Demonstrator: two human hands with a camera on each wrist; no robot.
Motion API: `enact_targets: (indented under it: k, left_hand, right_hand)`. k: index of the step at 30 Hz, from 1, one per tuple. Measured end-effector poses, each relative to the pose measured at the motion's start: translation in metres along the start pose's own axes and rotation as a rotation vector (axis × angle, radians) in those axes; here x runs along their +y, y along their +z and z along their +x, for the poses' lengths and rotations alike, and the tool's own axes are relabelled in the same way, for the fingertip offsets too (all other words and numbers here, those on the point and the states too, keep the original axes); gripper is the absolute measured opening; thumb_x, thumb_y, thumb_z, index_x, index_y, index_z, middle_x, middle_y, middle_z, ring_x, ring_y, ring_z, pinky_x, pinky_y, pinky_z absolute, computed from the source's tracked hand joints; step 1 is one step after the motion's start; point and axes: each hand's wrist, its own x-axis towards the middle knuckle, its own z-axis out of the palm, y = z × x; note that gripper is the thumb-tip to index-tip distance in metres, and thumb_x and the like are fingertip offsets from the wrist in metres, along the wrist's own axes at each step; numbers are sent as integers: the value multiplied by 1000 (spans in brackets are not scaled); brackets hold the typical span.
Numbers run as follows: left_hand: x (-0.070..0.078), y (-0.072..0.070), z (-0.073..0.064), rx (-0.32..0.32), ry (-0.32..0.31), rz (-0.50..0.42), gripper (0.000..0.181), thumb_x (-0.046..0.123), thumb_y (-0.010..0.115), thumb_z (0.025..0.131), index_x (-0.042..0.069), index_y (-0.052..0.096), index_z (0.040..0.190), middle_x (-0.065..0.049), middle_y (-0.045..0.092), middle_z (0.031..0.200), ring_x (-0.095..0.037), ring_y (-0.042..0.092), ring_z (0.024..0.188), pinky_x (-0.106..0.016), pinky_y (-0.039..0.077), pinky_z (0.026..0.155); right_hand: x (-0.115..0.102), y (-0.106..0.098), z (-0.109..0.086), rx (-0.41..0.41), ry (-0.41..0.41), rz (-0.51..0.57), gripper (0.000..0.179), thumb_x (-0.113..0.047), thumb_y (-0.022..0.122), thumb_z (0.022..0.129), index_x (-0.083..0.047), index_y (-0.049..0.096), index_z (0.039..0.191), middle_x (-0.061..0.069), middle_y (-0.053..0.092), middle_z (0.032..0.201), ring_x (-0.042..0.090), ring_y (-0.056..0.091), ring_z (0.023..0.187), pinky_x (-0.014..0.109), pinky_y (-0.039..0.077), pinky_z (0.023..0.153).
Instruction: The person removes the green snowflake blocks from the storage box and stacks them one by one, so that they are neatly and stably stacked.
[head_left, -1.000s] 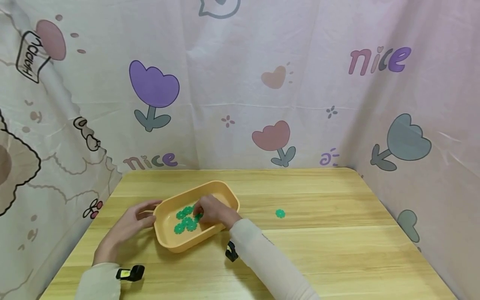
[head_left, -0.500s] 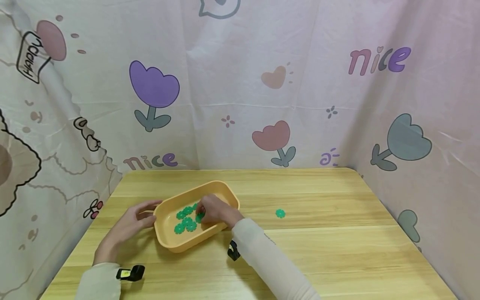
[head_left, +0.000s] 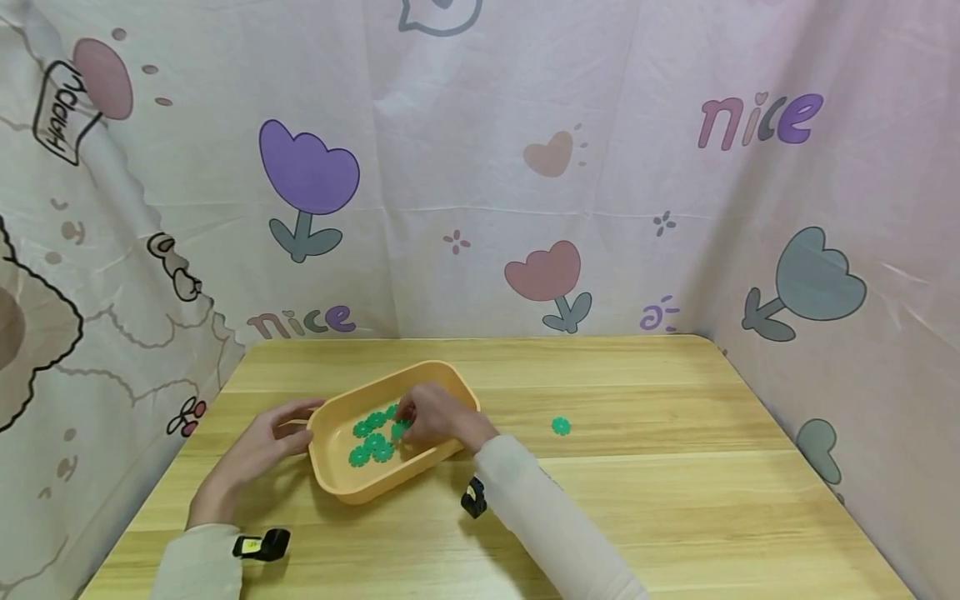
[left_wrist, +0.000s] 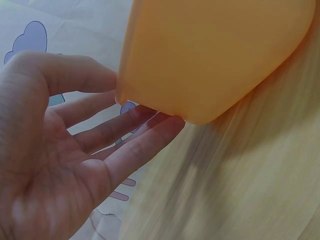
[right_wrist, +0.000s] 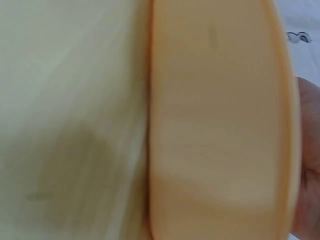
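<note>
Right hand (head_left: 437, 414) has edged rightward — green disc (head_left: 398, 431) pinched in its fingers (head_left: 407, 410).

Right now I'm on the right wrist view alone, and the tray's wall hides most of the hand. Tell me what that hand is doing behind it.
Observer: In the head view, the right hand is down inside the orange tray, its fingers curled and apparently pinching a green flower-shaped piece.
Operator: Good. Now report whether any piece sits outside the tray.
Observer: Yes: a loose green piece lies on the wooden table, to the right of the tray and apart from it.
</note>
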Motion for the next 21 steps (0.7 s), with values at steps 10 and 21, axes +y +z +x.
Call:
enact_targets:
  k: [10,21]
  left_hand:
    - [1,0,-1,4,-8,7,51,14,58,93,7,42,141,-25,50,133,-31,61,111,-21,55,82]
    - [0,-1,0,-3,17,-13,51,11,57,94,4,41,141,-27,49,132,-21,63,108,-23,57,81]
  right_hand:
    - [3,-25,-12,53,-14,15,24,-13,79,75,-8,75,97,-3,72,85,-1,57,71,9,47,65]
    - [8,-52,-37,121,-5,16,24,-18,80,75,-8,74,97,0,72,87,9,64,78,12,50,66]
